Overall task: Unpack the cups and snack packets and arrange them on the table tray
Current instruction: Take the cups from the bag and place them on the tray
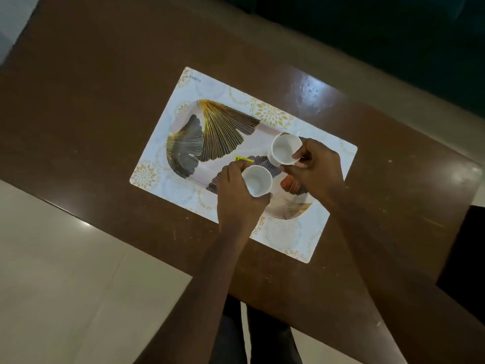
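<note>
A pale tray [183,143] with gold and dark leaf prints lies on a white placemat [294,232] on the brown table. My left hand [236,200] grips a white cup [256,180], mouth up, over the tray's near right part. My right hand [317,169] holds a second white cup [284,149] by its rim, just beyond the first. Whether the cups rest on the tray or hang just above it I cannot tell. A small yellow sticker [244,159] shows on the tray between the hands. No snack packets are in view.
The brown table [105,114] runs diagonally, its near edge over a pale tiled floor [65,271]. A dark object [464,258] stands at the right edge. My legs show below the table edge. A dark area lies beyond the table's far side.
</note>
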